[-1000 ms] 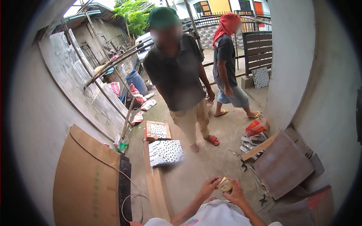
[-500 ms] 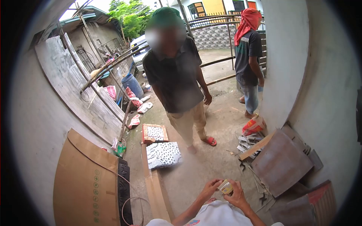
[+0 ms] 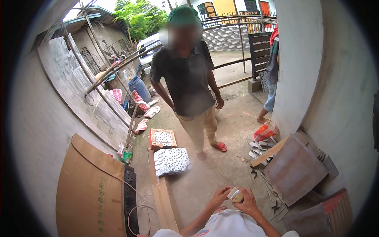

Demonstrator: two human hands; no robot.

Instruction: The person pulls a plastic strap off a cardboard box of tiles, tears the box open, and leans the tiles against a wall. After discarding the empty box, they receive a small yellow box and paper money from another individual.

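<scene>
In front of my white shirt (image 3: 229,224), both hands are raised close together around a small yellow-and-white box (image 3: 236,195). The fingers of my left hand (image 3: 219,198) pinch the box's left side. My right hand (image 3: 248,203) is curled around its right side and covers part of it. What is printed on the box is too small to read. Beneath the hands lies the concrete floor (image 3: 205,179).
Facing me stands a person in a dark shirt (image 3: 183,79); another person's legs (image 3: 271,93) show behind the right wall. Patterned tiles (image 3: 171,161) lie left of centre. A large cardboard sheet (image 3: 89,189) leans at left. Brown tiles (image 3: 295,170) and scraps lie at right.
The person in the red head cloth has moved right, mostly behind the wall, exposing a dark slatted gate. The facing person has shifted slightly right. My hands still hold the small box.
</scene>
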